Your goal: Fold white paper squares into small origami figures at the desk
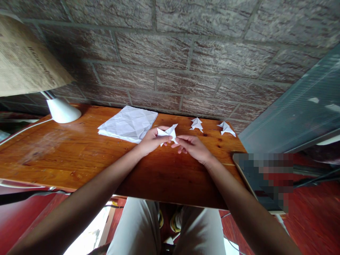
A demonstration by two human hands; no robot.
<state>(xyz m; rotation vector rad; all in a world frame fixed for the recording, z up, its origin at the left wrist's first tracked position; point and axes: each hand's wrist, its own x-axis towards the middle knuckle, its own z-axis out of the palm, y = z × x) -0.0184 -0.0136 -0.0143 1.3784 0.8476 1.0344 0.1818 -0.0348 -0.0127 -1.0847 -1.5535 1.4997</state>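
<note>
Both my hands meet over the middle of a wooden table (66, 156). My left hand (152, 140) and my right hand (191, 147) both pinch a small white folded paper figure (168, 133), held just above the tabletop. The fingers of each hand are closed on its edges. A stack of creased white paper sheets (129, 123) lies just left of my left hand.
Two finished white folded paper figures (197, 124) (226, 128) sit near the table's far right edge by the brick wall. A white lamp base (63, 110) with a tan shade (23, 60) stands at the far left. A blurred-out item (265, 177) lies at the right.
</note>
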